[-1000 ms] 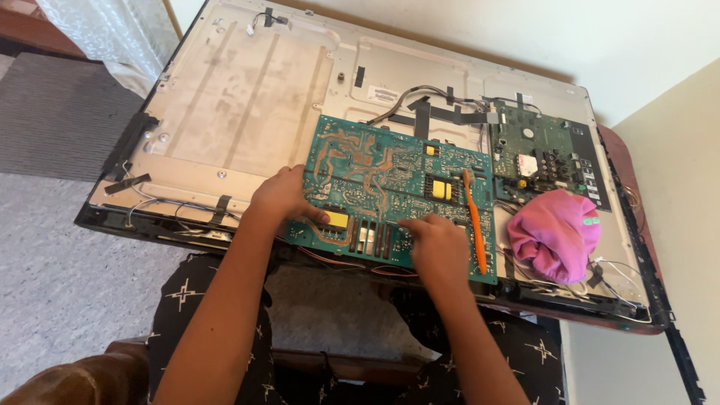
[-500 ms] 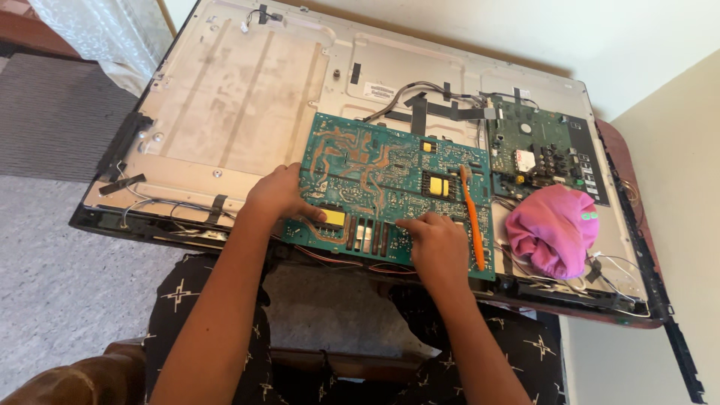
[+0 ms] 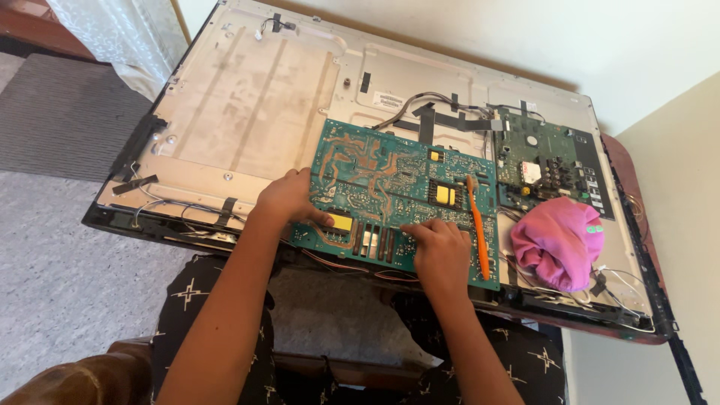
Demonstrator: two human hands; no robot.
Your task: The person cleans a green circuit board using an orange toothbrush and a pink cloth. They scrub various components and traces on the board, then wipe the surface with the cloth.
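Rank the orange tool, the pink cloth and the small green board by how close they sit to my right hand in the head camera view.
From the right hand:
1. Orange tool, lying on the large green board, just right of the fingers.
2. Pink cloth, farther right on the metal panel.
3. Small green board, up and right, behind the cloth.

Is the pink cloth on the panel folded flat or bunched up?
Bunched up. The pink cloth sits as a rounded, creased heap on the metal back panel, right of the orange tool.
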